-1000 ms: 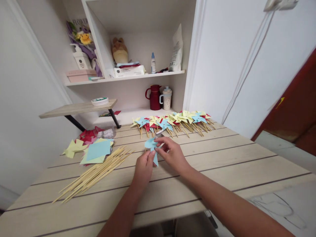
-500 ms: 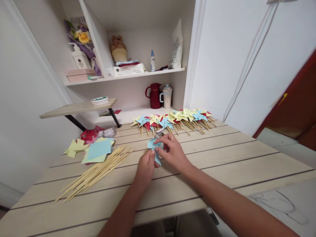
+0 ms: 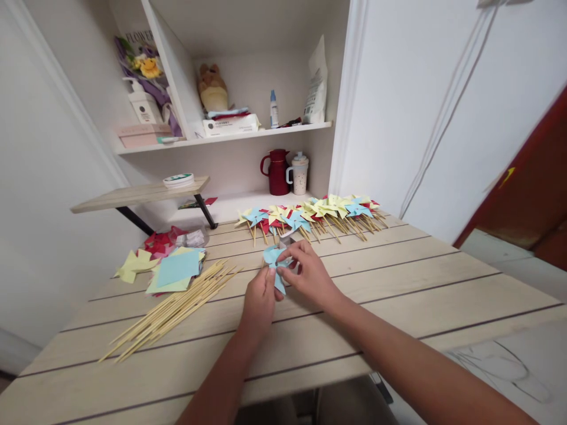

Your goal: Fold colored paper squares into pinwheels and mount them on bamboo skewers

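In the middle of the frame, a blue paper pinwheel (image 3: 275,265) is pinched between the left hand (image 3: 259,301) and the right hand (image 3: 310,274), just above the tabletop (image 3: 398,277), its long side pointing up and down.

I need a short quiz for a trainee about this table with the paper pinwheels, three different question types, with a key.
1. True or false: both hands hold the blue paper pinwheel.
2. The loose bamboo sticks lie on which side of the hands? A) left B) right
3. Fill in: the finished pinwheels lie in a row at the table's ____ edge.

Key: 1 true; 2 A; 3 far.
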The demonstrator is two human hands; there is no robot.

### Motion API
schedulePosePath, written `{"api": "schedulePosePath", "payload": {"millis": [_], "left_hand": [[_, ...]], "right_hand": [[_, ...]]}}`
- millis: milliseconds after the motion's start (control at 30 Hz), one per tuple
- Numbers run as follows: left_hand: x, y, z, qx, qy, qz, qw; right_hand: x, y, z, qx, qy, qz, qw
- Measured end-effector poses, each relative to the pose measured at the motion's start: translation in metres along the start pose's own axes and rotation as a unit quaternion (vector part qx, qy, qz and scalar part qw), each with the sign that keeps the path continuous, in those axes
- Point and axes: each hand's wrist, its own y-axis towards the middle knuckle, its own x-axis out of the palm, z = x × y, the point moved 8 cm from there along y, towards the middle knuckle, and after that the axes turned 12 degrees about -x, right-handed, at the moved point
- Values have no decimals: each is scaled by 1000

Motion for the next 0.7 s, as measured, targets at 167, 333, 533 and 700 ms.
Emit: {"api": "schedulePosePath", "payload": {"millis": [167, 333, 533, 700], "left_hand": [[3, 1, -2, 17, 46, -1, 999], [2, 0, -2, 24, 76, 4, 997], [3, -2, -1, 32, 80, 1, 996], [4, -2, -4, 28, 60, -5, 998]], "right_hand": [[2, 0, 4, -2, 16, -3, 1000], [4, 1, 7, 0, 31, -13, 999], [-1, 4, 4, -4, 23, -10, 1000], [-10, 6, 6, 7, 17, 11, 1000]]}}
